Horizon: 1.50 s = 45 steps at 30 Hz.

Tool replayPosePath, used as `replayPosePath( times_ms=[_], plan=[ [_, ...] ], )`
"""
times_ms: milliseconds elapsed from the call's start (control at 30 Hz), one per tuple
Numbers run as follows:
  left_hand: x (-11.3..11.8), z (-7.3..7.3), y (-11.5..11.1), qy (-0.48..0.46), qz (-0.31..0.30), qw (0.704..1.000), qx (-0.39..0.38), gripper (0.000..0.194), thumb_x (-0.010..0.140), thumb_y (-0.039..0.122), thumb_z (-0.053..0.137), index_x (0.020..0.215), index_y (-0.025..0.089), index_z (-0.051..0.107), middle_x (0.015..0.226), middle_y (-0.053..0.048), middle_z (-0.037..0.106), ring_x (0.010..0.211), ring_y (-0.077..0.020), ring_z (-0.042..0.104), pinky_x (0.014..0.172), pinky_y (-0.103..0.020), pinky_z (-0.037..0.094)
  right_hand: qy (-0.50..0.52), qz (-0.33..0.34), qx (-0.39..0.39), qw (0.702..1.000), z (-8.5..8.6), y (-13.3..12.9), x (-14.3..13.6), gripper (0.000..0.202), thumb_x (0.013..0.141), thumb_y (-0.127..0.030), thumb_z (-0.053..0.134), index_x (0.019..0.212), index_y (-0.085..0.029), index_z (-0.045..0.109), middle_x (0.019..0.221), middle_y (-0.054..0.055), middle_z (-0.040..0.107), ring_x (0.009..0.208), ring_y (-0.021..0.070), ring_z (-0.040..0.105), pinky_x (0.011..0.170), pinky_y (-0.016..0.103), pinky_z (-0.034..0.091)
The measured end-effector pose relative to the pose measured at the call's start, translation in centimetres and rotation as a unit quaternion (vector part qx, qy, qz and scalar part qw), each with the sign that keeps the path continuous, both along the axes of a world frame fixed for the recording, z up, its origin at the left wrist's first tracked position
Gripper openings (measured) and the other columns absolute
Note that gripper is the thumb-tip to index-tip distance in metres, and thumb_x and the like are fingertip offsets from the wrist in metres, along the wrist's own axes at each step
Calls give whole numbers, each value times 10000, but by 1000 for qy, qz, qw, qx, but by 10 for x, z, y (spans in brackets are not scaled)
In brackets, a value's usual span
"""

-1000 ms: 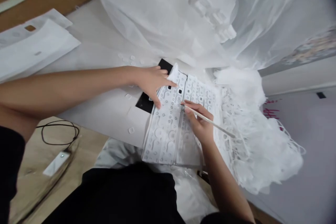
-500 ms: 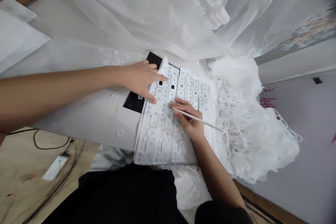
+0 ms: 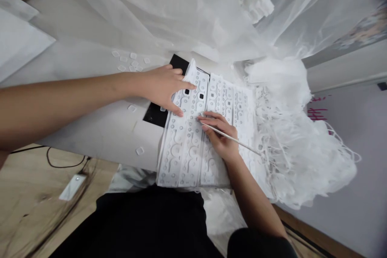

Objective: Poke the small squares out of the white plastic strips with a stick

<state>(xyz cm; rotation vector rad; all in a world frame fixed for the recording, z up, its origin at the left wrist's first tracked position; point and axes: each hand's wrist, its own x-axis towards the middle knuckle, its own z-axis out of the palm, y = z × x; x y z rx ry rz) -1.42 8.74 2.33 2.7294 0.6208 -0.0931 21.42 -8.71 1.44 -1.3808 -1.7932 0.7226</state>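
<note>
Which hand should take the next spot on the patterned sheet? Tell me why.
Right, I'd judge: the right hand holds the thin white stick, its tip at the patterned sheet. The left hand lies spread against it.

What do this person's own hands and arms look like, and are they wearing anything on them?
The left hand and right hand are bare, with no glove, ring or watch showing. Both forearms are uncovered. A plain black sleeve shows on the right; the left sleeve is out of view.
</note>
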Motion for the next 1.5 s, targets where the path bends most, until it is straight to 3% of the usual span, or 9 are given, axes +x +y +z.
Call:
replayPosePath(
  times_ms=[367,467,567,667,900,1067,1300,1400,1500],
  plan=[
    [0,3,-2,17,11,1000,-6,1023,716,828,548,1535,247,354,1165,-114,634,1151,-350,486,982,-388,274,-21,6,13,1000,1,1,1,206,900,-180,652,1060,-288,722,1073,23,769,1176,230,651,987,465,559],
    [0,2,-1,17,9,1000,-10,1020,717,817,559,1536,247,349,1170,-115,633,1155,-355,484,983,-391,274,-97,30,74,992,0,1,0,229,900,-152,638,1083,-274,699,1078,23,769,1179,236,649,971,457,549],
    [0,1,-1,16,8,1000,-14,1010,715,788,587,1537,255,342,1178,-110,631,1162,-358,480,989,-394,269,-217,55,150,963,-3,-3,-1,258,898,-104,620,1089,-265,684,1107,24,765,1166,247,655,958,452,522],
    [0,1,-1,11,12,1000,-17,1010,699,771,617,1534,272,342,1197,-104,622,1180,-366,468,1001,-401,261,-272,54,163,947,-8,-8,-3,279,913,-108,595,1119,-279,675,1179,28,744,1093,249,678,905,442,537],
    [-1,2,-2,0,12,1000,-29,1018,660,777,655,1507,278,389,1232,-114,598,1219,-398,437,1010,-416,256,-204,-21,129,970,-12,-10,-12,289,938,-160,520,1147,-287,673,1146,47,751,1004,255,715,832,423,619],
    [-1,4,-4,-1,6,1000,-20,987,683,755,646,1505,267,399,1244,-123,596,1208,-390,439,1000,-418,274,-157,-158,98,970,-11,-5,-12,169,965,-296,540,1066,-282,675,1096,44,763,889,242,747,735,384,627],
    [-2,4,3,-11,1,1000,-20,882,759,760,575,1485,272,455,1068,-107,657,1086,-326,517,932,-385,325,-32,-182,37,982,15,-1,-2,153,926,-357,630,1017,-254,698,1036,52,770,985,241,733,870,406,597],
    [-4,6,3,-5,30,999,-10,803,802,781,499,1447,304,515,889,-89,676,908,-282,587,815,-353,357,-43,-180,51,981,36,10,17,164,895,-363,676,998,-245,725,960,44,766,897,230,725,800,381,586],
    [-4,21,-8,52,70,996,13,740,837,764,465,1442,341,521,820,-80,696,756,-259,617,685,-346,358,-44,-172,77,981,47,32,43,175,884,-367,686,988,-239,743,863,22,747,781,194,691,705,337,552]
  ],
)
